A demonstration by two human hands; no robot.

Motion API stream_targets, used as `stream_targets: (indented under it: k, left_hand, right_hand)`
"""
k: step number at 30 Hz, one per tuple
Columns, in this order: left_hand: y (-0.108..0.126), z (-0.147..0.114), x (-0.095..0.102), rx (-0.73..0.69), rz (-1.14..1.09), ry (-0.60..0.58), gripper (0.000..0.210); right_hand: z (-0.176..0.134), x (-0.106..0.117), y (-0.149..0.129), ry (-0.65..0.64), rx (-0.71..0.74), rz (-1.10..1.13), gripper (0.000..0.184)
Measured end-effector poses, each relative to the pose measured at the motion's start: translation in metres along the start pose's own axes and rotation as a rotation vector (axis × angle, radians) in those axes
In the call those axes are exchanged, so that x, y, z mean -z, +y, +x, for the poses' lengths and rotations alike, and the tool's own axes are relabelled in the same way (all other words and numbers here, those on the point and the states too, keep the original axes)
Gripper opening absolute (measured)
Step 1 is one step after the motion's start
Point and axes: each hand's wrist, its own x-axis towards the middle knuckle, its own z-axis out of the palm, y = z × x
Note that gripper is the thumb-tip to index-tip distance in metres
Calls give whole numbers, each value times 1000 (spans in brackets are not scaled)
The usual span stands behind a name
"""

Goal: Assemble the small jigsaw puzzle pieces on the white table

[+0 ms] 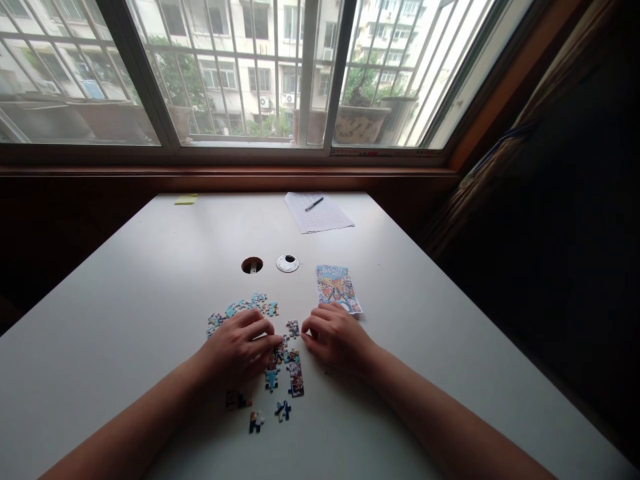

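My left hand (243,343) lies over the jigsaw pieces with its fingers bent. Its fingertips meet at the edge of a small puzzle piece (285,340), and the palm covers other pieces. Across from it, my right hand (337,337) is curled with thumb and fingers together; whatever they may hold is hidden. Just left of those fingertips is a puzzle piece (293,328). Below it runs a joined strip of pieces (296,377), beside a light-blue piece (271,380). Nearer me lie loose pieces, among them a dark-blue one (283,411) and an orange-and-white one (256,421).
Behind my left hand is a pile of puzzle pieces (250,304). A colourful picture sheet (337,287) lies beyond my right hand. Farther back are a round hole (252,265), its cover (288,263), papers (325,217) with a pen (314,205), and yellow notes (186,199).
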Motion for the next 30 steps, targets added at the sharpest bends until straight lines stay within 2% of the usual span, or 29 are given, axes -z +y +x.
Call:
stream_targets:
  k: [11,22,30]
  left_hand:
    - [-1,-2,-1,7,-8,-32,30]
    - [-1,1,0,-5,-16,-13,29]
    - [-1,-1,-1,-7,-2,-2,28]
  right_hand:
    - [0,2,0,3,23,6,4]
    - [0,4,2,-1,45,1,5]
    - [-1,5,3,45,102,-13,13]
